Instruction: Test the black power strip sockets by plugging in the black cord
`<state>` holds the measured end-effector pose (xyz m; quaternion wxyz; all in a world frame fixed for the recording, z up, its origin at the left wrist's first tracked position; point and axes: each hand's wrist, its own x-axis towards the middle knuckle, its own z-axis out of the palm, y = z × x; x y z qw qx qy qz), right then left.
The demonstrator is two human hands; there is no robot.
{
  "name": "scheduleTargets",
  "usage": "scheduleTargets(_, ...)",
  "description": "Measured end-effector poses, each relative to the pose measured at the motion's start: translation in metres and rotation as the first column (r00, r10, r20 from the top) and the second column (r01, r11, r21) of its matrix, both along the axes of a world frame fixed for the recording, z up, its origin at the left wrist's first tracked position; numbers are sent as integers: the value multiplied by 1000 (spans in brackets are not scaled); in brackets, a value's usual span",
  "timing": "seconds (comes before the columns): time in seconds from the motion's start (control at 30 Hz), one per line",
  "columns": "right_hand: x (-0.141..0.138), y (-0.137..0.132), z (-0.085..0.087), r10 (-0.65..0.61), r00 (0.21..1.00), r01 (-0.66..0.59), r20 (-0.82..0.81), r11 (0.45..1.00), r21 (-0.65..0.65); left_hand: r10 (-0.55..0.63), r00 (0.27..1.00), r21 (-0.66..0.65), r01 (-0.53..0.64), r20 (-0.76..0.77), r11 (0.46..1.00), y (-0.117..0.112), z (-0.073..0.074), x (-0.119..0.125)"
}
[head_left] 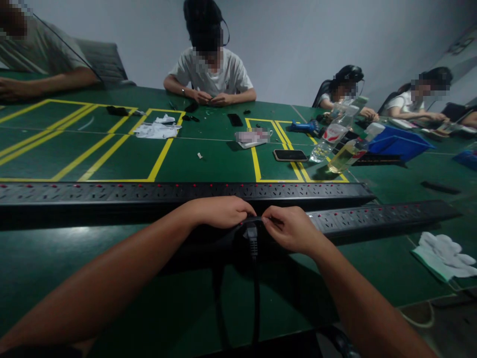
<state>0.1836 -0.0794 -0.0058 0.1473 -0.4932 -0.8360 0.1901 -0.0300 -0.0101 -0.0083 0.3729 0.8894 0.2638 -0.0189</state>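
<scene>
A long black power strip (pixel 350 221) lies slantwise before me, with red switches and sockets in a row. A black plug (pixel 252 232) sits against its near side, and its cord (pixel 256 293) runs down toward me. My left hand (pixel 219 211) rests over the strip just left of the plug, fingers curled down and pressed together. My right hand (pixel 290 226) pinches at the right of the plug, thumb against index finger. Between the fingertips is a dark part, too dim to name. Behind them lies a second long power strip (pixel 179 193).
Yellow tape marks the green table (pixel 208 169). Beyond the strips are crumpled white paper (pixel 158 128), a phone (pixel 290 155), two bottles (pixel 331 139) (pixel 348 155) and a blue bin (pixel 400 141). White gloves (pixel 443 253) lie at right. Several people sit around the table, one person (pixel 212 74) opposite.
</scene>
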Motion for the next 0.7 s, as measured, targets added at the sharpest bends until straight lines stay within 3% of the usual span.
scheduleTargets(0.3, -5, -2, 2, -18, 998, 17, 64, 1000, 7, -7, 1000, -115, 4, -23, 993, 2, 7, -5)
scheduleTargets(0.7, -4, -2, -1, -10, 999, 8, 49, 999, 33, -29, 999, -175, 22, -38, 984, 6, 4, -6)
